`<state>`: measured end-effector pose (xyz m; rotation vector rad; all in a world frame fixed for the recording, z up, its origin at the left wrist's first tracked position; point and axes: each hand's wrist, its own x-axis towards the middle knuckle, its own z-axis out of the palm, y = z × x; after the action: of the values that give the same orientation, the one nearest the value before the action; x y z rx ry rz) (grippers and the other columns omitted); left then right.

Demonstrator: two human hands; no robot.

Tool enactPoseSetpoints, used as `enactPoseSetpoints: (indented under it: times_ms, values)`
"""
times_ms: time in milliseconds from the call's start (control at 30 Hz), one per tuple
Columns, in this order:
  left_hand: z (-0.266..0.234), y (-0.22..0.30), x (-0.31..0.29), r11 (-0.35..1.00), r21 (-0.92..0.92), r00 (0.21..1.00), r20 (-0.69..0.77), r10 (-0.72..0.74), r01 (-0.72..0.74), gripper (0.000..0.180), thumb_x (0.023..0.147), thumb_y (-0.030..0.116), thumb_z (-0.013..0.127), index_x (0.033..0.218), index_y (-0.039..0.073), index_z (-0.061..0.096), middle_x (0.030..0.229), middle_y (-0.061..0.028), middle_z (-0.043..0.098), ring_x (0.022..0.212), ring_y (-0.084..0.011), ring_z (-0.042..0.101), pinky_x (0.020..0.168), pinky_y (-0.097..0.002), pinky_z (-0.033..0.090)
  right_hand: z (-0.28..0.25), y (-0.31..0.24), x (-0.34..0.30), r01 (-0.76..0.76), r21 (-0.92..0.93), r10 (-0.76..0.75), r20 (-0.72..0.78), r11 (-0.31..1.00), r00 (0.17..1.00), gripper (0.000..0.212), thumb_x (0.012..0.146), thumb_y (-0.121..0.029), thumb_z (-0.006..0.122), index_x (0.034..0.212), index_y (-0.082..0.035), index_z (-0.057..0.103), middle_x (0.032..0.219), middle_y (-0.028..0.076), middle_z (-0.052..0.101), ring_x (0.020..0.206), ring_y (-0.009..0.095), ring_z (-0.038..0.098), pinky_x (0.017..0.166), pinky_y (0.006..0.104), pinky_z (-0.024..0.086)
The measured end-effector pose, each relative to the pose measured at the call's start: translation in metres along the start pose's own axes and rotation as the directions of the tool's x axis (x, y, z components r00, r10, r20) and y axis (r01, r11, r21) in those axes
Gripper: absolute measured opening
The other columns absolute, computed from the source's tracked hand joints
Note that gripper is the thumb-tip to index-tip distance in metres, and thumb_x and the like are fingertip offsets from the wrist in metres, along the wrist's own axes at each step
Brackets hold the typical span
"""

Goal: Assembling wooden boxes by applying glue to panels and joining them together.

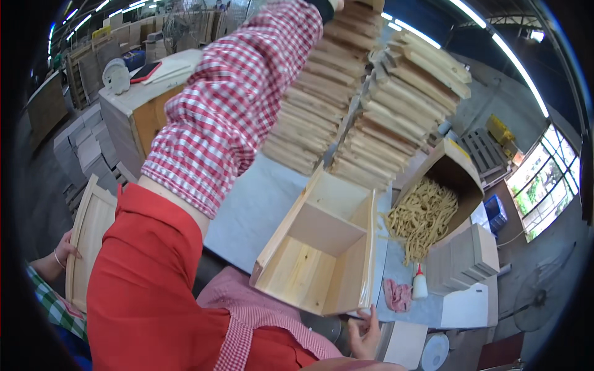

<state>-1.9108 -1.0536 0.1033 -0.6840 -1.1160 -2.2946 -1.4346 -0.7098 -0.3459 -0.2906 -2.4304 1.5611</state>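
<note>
My left arm, in a red sleeve with a red-and-white checked oversleeve, stretches up across the view. Its hand [337,5] is at the top edge beside the upper part of a tall stack of wooden pieces [318,93]; its fingers are cut off from sight. A pale wooden box [322,263] with a divider across it stands tilted in view at the table's near edge, its open side facing up. My right hand [364,335] is at the box's near right corner, fingers apart, fingertips touching or very close to it.
A second stack of wooden pieces [402,111] rises beside the first. Right of the box are a carton [473,179] of thin wood strips, a glue bottle [419,284], a pink cloth [397,295] and stacked boards [464,260]. At left, another person's hand [65,252] holds a wooden panel [93,238].
</note>
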Motion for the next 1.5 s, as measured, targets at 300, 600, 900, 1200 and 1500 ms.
enactPoseSetpoints:
  times_ms: [300, 600, 900, 1200, 1500]
  values:
    - [-0.022, 0.054, -0.224, 0.633, 0.641, 0.897, 0.368, 0.244, -0.435, 0.048, 0.08, 0.017, 0.061, 0.123, 0.001, 0.047, 0.112, -0.0218, 0.059, 0.1, -0.0364, 0.06, 0.088, -0.048, 0.048, -0.012, -0.081, 0.026, 0.337, -0.273, -0.38, -0.12, 0.901, 0.917, 0.051, 0.084, 0.002, 0.061, 0.133, 0.005, 0.046, 0.103, 0.014, 0.065, 0.08, 0.014, 0.061, 0.07, 0.0259, 0.049]
    - [-0.008, 0.037, -0.403, -0.242, 0.509, 0.464, 0.858, 0.219, -0.826, 0.036, 0.071, 0.016, 0.062, 0.106, 0.009, 0.069, 0.085, 0.0008, 0.058, 0.081, -0.0159, 0.055, 0.067, -0.0294, 0.043, 0.01, -0.258, -0.012, 0.798, -0.602, -0.898, 0.344, 0.015, 0.276, 0.052, 0.075, -0.011, 0.076, 0.12, 0.005, 0.055, 0.114, 0.021, 0.059, 0.1, 0.034, 0.06, 0.085, 0.042, 0.049]
    - [0.009, -0.003, -0.485, 0.175, 0.574, 0.595, 0.796, 0.111, -0.8, 0.01, 0.067, 0.023, 0.063, 0.065, 0.013, 0.067, 0.076, 0.002, 0.062, 0.087, -0.0166, 0.056, 0.069, -0.0296, 0.044, 0.02, -0.219, 0.033, 0.582, -0.802, -0.622, 0.524, -0.131, 0.582, 0.04, 0.071, -0.01, 0.068, 0.106, 0.003, 0.054, 0.093, 0.016, 0.05, 0.091, 0.036, 0.049, 0.08, 0.0433, 0.04]
    - [-0.011, 0.024, -0.507, 0.224, 0.693, 0.721, 0.689, 0.076, -0.686, 0.014, 0.073, 0.025, 0.062, 0.077, 0.013, 0.068, 0.08, 0.0028, 0.061, 0.091, -0.0184, 0.054, 0.082, -0.036, 0.041, 0.025, -0.199, 0.047, 0.683, -0.719, -0.613, 0.598, -0.126, 0.517, 0.043, 0.075, -0.013, 0.065, 0.115, 0.001, 0.055, 0.089, 0.015, 0.049, 0.087, 0.034, 0.049, 0.079, 0.047, 0.037]
    - [-0.16, 0.005, -0.523, 0.822, 0.562, 0.967, 0.249, -0.062, -0.092, 0.073, 0.07, 0.028, 0.082, 0.134, 0.009, 0.053, 0.103, -0.0041, 0.049, 0.104, -0.0174, 0.05, 0.096, -0.0342, 0.041, 0.048, -0.179, 0.062, 0.624, -0.779, -0.522, 0.56, -0.066, 0.643, 0.069, 0.062, 0.003, 0.06, 0.13, -0.011, 0.056, 0.083, 0.01, 0.044, 0.08, 0.028, 0.05, 0.068, 0.0379, 0.034]
